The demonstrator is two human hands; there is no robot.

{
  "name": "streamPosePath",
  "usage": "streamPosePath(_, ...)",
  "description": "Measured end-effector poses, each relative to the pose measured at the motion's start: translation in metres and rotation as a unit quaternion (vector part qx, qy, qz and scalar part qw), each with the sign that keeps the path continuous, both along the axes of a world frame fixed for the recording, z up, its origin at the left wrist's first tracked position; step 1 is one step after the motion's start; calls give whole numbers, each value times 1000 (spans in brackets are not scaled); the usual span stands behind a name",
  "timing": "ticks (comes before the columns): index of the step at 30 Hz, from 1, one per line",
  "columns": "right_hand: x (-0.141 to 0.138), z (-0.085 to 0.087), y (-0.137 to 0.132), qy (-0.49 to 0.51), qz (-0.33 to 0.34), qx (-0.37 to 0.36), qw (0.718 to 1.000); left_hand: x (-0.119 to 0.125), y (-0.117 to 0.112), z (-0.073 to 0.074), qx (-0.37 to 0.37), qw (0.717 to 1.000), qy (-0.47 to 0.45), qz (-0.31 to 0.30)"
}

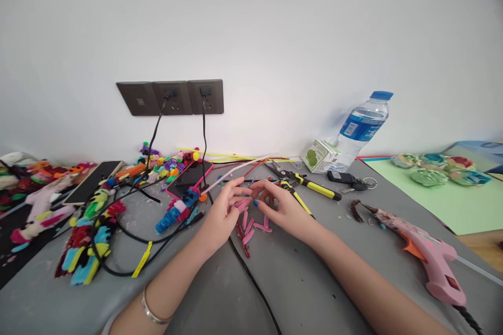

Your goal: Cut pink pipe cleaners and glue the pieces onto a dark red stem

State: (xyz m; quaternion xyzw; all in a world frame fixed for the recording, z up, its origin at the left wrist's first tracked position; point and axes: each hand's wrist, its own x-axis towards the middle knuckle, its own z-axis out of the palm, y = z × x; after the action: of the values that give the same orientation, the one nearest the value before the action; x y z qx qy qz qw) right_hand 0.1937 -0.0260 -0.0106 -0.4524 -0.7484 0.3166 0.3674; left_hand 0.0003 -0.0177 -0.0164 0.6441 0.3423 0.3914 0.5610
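Left grip (223, 215) and right grip (283, 209) meet fingertip to fingertip low over the grey bench (306, 282), centre frame. Left grip closed tight, thumb and fingers pinched on a small pink piece (242, 202). Right grip loosely curved, thumb tip touching that same piece. Cannot tell if it really clamps it.

The pink piece is held just above the bench, between both grips. Right under it is a scatter of cut pink pieces (249, 226) lying flat. A pale long stick (239, 168) runs from beside my left fingers up toward the wall. Cannot tell if I hold it.

A black cable (251, 278) passes under my hands. Phone in a pink case (190, 176) is just left of my left grip, with a blue fuzzy figure (175, 212) beside it. Yellow-handled pliers (311, 185) are just beyond my right grip, a car key (347, 178) past them.

A pink glue gun (429, 255) lies well right, near the bench edge. A water bottle (363, 128) and a green carton (320, 156) stand at the wall. Colourful fuzzy figures (84, 251) are piled far left. Bracelet (151, 311) on my left wrist.
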Motion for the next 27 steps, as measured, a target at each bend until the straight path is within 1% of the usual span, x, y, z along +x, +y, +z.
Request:
streamPosePath(3,-2,-4,0,9,-12,-7,1000,1,0,-1,-10,1000,-20,-4)
streamPosePath(6,-4,-8,0,36,-22,-38,998,3,-1,-1,5,1000,-26,-11)
streamPosePath(9,-7,-9,-2,68,-1,-70,995,4,-2,0,23,999,-21,-21)
streamPosePath(13,-11,-8,-2,128,10,-91,988,5,-4,3,16,999,-35,-26)
streamPosePath(16,-13,-7,-1,164,10,-104,981,6,-4,5,-5,998,-59,-13)
streamPosePath(21,-12,-8,2,195,23,-136,971,6,-2,5,-76,990,-112,34)
streamPosePath(24,-9,-8,4,191,3,-130,973,6,0,3,-108,984,-132,57)
streamPosePath(27,-6,-7,5,183,-25,-117,976,6,1,3,-125,979,-145,65)
